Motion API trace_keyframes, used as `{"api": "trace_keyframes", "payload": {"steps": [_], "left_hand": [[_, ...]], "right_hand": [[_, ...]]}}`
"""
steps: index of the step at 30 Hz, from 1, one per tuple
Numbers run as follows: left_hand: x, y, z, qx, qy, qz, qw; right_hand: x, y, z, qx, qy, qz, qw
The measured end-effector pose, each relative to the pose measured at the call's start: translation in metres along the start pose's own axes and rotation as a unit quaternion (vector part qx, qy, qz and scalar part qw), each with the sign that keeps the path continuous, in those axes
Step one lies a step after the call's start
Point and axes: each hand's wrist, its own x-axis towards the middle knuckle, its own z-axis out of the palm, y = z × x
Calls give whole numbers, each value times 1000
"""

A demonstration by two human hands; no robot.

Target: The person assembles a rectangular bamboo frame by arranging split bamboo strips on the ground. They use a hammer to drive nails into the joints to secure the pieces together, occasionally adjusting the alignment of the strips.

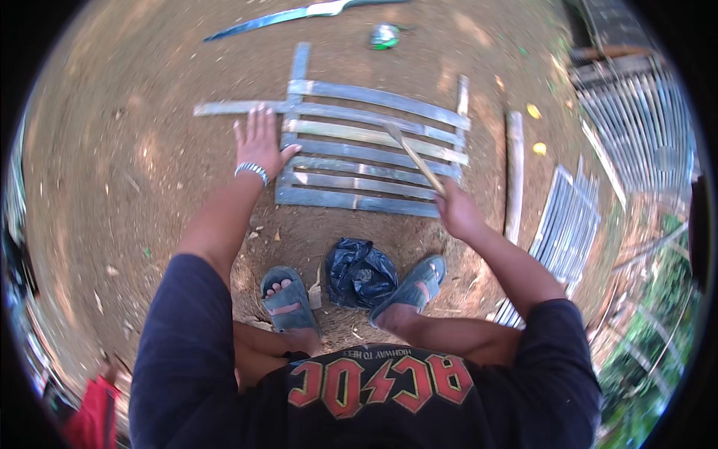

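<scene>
A lattice of flat grey bamboo slats (pixel 351 150) lies on the dirt in front of me, several long strips crossing two end strips. One slat (pixel 213 109) juts out past the left end strip (pixel 300 63). My left hand (pixel 259 142) is open, its fingers stretched over that jutting slat and its thumb by the left end strip. In my right hand (pixel 458 212) is a hammer (pixel 419 163), gripped near the end of its pale wooden handle. The hammer's head is over the upper middle slats; whether it touches them I cannot tell.
A black plastic bag (pixel 359 273) lies between my sandalled feet. Beyond the lattice are a saw (pixel 258 24) and a round green-and-silver object (pixel 384 36). A pole (pixel 514 176) and slatted panels (pixel 568 221) lie right. A person's red sleeve (pixel 93 411) shows lower left.
</scene>
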Motion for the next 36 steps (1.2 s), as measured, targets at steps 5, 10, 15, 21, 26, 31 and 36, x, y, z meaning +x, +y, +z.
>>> {"api": "trace_keyframes", "payload": {"steps": [5, 10, 15, 21, 26, 31, 36], "left_hand": [[-23, 40, 26, -110, 73, -93, 987], [-57, 81, 32, -238, 54, -180, 953], [-87, 83, 31, -205, 7, -156, 966], [-99, 65, 50, -170, -51, -140, 974], [-98, 74, 49, -183, -34, -153, 970], [-81, 82, 40, -210, -25, -242, 947], [-63, 60, 46, -245, -6, -322, 915]], "right_hand": [[-144, 143, 0, -45, 42, 115, 991], [-223, 190, 120, 108, 79, 383, 914], [-272, 184, 167, 160, 62, 497, 850], [-247, 183, 164, 116, 59, 495, 859], [-153, 171, 149, 85, 217, 246, 941], [-75, 139, 110, 192, 196, 140, 952], [-43, 130, 113, 297, 164, 166, 926]]}}
